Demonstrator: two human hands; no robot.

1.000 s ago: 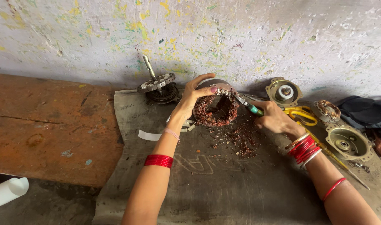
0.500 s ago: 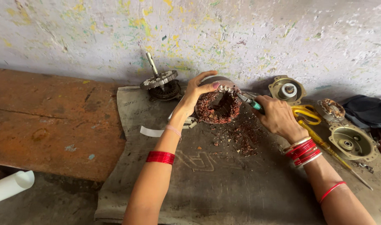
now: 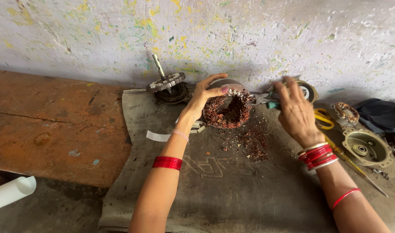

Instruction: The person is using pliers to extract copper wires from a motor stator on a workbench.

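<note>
While it stands tilted on edge on the grey mat (image 3: 214,190), the motor stator (image 3: 226,110) shows its open bore toward the camera, ringed with reddish-brown copper winding. It sits near the back of the mat, close to the paint-flecked wall (image 3: 98,39).

Left hand (image 3: 204,96) grips the stator's upper left rim, fingers curled over the top, thumb on the near side. Red bangles circle that forearm.

Right hand (image 3: 296,110) is raised just right of the stator, back of hand to camera, fingers closed around a tool with teal handles (image 3: 271,103); its metal tip (image 3: 260,99) points at the stator's right edge. Contact there cannot be told. Tool and fingers blurred.

Copper wire scraps (image 3: 254,142) lie scattered on the mat below and right of the stator. A white strip (image 3: 157,136) lies left of the wrist.

Behind the left hand: a rotor with shaft (image 3: 166,84), shaft leaning up against the wall. To the right: yellow-handled scissors (image 3: 323,117), a small wound coil (image 3: 346,112), a round metal housing (image 3: 365,147), dark cloth (image 3: 384,115).

Rust-brown slab (image 3: 50,125) lies left of the mat; a white tube (image 3: 11,193) sits at lower left.
</note>
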